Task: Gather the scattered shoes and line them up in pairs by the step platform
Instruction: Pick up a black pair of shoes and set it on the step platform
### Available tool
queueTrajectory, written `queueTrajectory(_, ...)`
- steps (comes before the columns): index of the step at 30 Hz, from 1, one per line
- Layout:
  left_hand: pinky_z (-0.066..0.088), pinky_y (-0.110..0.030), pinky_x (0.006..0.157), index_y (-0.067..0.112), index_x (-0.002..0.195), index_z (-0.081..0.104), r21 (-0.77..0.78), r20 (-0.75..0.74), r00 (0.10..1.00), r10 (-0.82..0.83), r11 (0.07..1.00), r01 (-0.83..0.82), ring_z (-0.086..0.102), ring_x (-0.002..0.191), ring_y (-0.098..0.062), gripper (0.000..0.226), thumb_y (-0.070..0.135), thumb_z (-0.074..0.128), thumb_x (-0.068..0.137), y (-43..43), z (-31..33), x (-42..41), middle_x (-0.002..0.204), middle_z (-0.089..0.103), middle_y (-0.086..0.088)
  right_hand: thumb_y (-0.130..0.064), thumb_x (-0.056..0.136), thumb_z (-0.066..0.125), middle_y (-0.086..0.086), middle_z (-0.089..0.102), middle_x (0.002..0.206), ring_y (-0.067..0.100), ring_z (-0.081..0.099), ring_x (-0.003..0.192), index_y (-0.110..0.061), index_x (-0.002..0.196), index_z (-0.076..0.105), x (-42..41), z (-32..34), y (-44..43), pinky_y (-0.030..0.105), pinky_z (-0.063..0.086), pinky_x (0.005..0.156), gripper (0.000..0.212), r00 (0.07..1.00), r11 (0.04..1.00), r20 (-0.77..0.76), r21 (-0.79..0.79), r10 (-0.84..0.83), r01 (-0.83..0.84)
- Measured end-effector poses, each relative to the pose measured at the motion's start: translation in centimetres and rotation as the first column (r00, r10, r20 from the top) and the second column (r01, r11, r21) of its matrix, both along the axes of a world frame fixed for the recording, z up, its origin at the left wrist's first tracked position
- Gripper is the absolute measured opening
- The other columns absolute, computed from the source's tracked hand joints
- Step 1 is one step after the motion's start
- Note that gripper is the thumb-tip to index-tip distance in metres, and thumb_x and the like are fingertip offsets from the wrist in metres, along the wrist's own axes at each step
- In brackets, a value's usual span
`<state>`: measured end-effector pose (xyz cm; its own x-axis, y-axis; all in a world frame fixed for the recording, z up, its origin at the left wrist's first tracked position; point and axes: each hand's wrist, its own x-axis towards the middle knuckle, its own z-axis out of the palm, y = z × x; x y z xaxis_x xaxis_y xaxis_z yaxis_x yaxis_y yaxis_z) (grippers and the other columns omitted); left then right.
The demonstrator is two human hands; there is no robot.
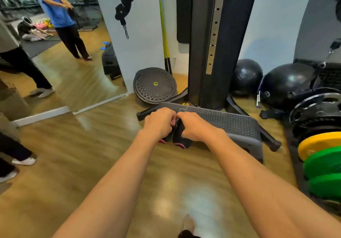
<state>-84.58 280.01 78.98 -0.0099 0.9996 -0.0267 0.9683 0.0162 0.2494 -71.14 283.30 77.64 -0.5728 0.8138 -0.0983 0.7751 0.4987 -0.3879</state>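
Observation:
Two black shoes with pink trim stand side by side on the wood floor, right in front of the grey step platform (230,125). My left hand (158,121) grips the top of the left shoe (164,139). My right hand (195,127) grips the top of the right shoe (181,142). Both hands cover most of the shoes, so only their lower parts and pink edges show. The two hands touch each other above the pair.
A black cable-machine column (212,44) rises behind the platform. A round balance disc (155,85) leans by the wall, black balls (246,76) and weight plates (321,156) crowd the right. A mirror (55,53) is at left, and people's feet (24,161) stand at far left.

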Motion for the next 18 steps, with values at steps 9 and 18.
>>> queueTrajectory(9, 0.04, -0.039, 0.062, 0.025, 0.077, 0.048, -0.014, 0.042, 0.998, 0.053, 0.999, -0.052, 0.056, 0.085, -0.034, 0.027, 0.0, 0.059, 0.075, 19.8, -9.1, -9.3, 0.095, 0.047, -0.001, -0.003, 0.082, 0.061, 0.008, 0.054, 0.117, 0.029, 0.049, 0.109, -0.021, 0.115, 0.063, -7.9, -7.4, 21.1, 0.039, 0.047, 0.084, 0.037, 0.997, 0.996, 0.077, 0.091, -0.03, 0.023)
queueTrajectory(18, 0.048, -0.043, 0.068, 0.02, 0.076, 0.051, -0.062, 0.106, 0.99, 0.095, 0.994, -0.089, 0.059, 0.083, -0.034, 0.021, 0.0, 0.055, 0.081, 41.0, -19.9, -17.3, 0.094, 0.054, -0.007, -0.008, 0.078, 0.071, 0.008, 0.054, 0.117, 0.029, 0.049, 0.106, -0.019, 0.12, 0.055, -16.8, -18.1, 40.3, 0.04, 0.048, 0.079, 0.045, 0.984, 0.995, 0.149, 0.007, -0.101, 0.101)
